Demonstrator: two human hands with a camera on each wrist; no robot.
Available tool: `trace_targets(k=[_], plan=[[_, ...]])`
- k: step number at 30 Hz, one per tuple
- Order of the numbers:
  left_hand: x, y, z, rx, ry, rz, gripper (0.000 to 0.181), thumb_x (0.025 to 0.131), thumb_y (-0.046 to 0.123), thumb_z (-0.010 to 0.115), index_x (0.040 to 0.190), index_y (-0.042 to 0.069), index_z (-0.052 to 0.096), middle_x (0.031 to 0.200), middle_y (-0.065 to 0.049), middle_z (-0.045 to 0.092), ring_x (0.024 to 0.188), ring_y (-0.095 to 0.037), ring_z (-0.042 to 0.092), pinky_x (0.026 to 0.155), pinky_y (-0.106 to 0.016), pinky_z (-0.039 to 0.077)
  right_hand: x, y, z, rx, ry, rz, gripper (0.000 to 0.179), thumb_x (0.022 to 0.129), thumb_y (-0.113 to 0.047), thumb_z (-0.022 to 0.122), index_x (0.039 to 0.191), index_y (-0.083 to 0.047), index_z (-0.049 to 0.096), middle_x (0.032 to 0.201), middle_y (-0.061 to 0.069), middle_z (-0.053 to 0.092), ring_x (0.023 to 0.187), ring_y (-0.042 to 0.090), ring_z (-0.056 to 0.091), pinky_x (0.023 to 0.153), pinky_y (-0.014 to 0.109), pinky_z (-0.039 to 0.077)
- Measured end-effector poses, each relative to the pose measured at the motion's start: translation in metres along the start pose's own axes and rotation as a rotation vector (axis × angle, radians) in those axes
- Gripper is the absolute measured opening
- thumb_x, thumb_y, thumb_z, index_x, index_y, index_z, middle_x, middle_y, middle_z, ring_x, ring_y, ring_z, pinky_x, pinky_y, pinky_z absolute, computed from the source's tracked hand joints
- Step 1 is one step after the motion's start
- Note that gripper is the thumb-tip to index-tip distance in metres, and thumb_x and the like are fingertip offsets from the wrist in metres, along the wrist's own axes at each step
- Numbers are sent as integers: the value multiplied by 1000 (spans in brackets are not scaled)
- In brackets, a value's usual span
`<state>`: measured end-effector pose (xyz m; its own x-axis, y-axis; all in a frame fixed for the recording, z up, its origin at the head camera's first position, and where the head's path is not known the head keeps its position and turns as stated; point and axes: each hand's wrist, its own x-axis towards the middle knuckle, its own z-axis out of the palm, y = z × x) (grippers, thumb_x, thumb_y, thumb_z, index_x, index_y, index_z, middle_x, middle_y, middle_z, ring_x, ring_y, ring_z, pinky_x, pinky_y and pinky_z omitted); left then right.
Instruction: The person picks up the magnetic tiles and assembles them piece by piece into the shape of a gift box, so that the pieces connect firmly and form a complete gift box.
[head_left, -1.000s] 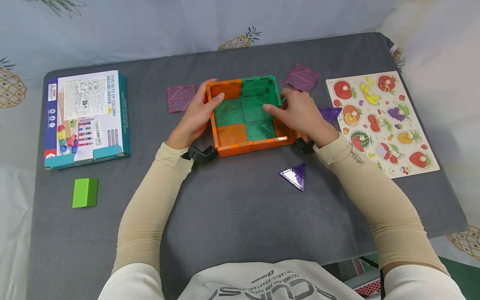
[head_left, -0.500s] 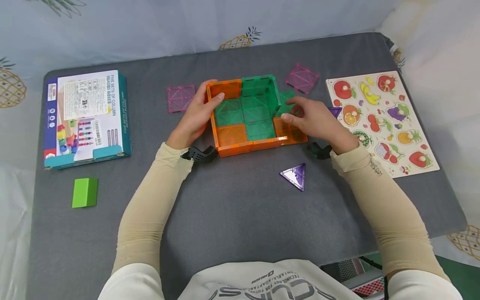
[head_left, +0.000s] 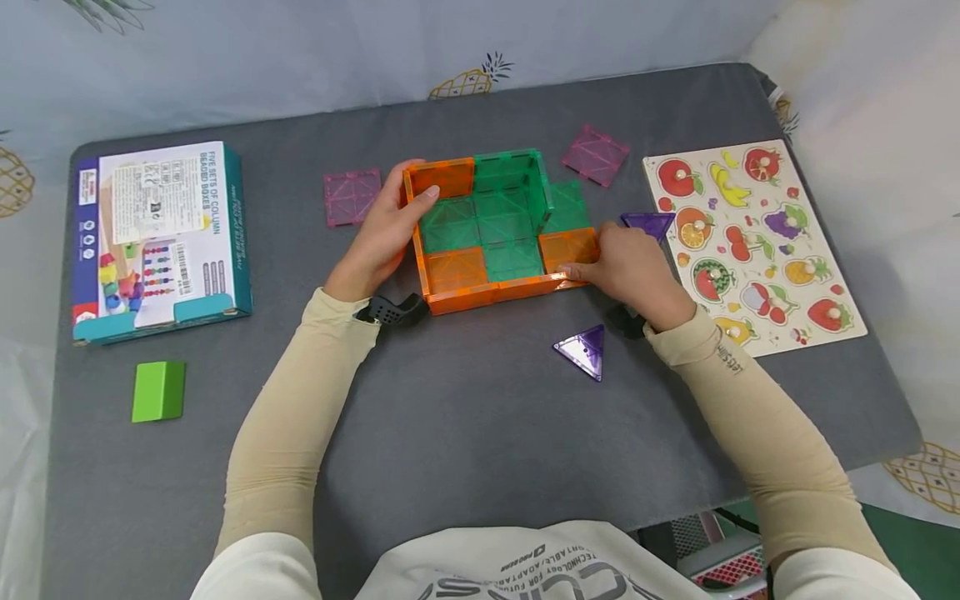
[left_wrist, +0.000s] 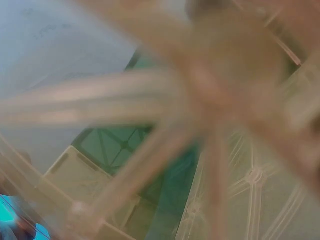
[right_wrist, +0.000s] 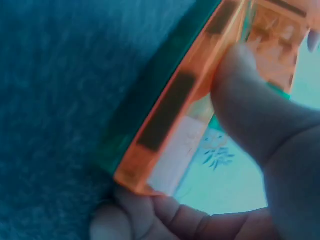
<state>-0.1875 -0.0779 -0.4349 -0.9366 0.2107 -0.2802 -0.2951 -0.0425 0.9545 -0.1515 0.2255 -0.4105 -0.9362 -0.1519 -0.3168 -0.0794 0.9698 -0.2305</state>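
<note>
An open-topped box of see-through magnetic tiles [head_left: 459,295] has orange and green walls over a green and orange floor. My left hand [head_left: 378,242] grips its left orange wall, thumb over the top edge. At the front right corner, my right hand [head_left: 633,265] pinches the end of an orange front-wall tile [right_wrist: 167,112], thumb inside and fingers around the end. Green [head_left: 566,207] and orange floor tiles [head_left: 567,248] extend past the green inner wall [head_left: 542,196] on the right. The left wrist view shows mostly blurred orange tile close up.
Pink square tiles lie left [head_left: 352,197] and back right [head_left: 596,156]. One purple triangle [head_left: 648,223] lies behind my right hand, another [head_left: 585,352] in front of the box. A fruit puzzle board [head_left: 810,196] is right; a boxed toy [head_left: 165,200] and green block [head_left: 159,392] are left.
My right hand has left the green wall and moved right, then down to the orange front-right corner. The right floor tiles now show more. My left hand keeps its grip.
</note>
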Motion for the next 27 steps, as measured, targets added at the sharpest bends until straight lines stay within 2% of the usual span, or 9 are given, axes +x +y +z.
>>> trace_targets(k=[5, 11, 15, 27], plan=[[0, -1, 1, 2, -10, -1, 52, 100, 24, 51, 146, 20, 28, 142, -7, 38, 127, -25, 41, 108, -44, 37, 2, 5, -1, 66, -37, 71, 58, 78, -59, 70, 70, -6, 50, 61, 3, 36, 55, 22, 40, 50, 31, 27], [0, 0, 1, -1, -9, -1, 52, 100, 23, 51, 146, 21, 28, 142, -7, 38, 127, -25, 41, 108, -44, 37, 1, 8, -2, 82, -81, 112, 65, 76, -68, 64, 65, -6, 47, 57, 0, 31, 52, 20, 37, 49, 31, 26], [0, 0, 1, -4, 0, -11, 52, 99, 23, 51, 146, 21, 29, 143, -7, 38, 128, -24, 41, 109, -44, 37, 3, 10, -3, 77, -118, 121, 68, 77, -72, 61, 64, -7, 46, 57, -1, 30, 52, 18, 36, 50, 30, 25], [1, -1, 1, -40, -7, 12, 50, 99, 21, 51, 145, 20, 29, 138, -7, 42, 123, -27, 44, 105, -45, 39, 8, 16, -7, 101, -199, 91, 61, 85, -65, 56, 67, -8, 46, 60, -1, 31, 54, 17, 35, 51, 30, 27]])
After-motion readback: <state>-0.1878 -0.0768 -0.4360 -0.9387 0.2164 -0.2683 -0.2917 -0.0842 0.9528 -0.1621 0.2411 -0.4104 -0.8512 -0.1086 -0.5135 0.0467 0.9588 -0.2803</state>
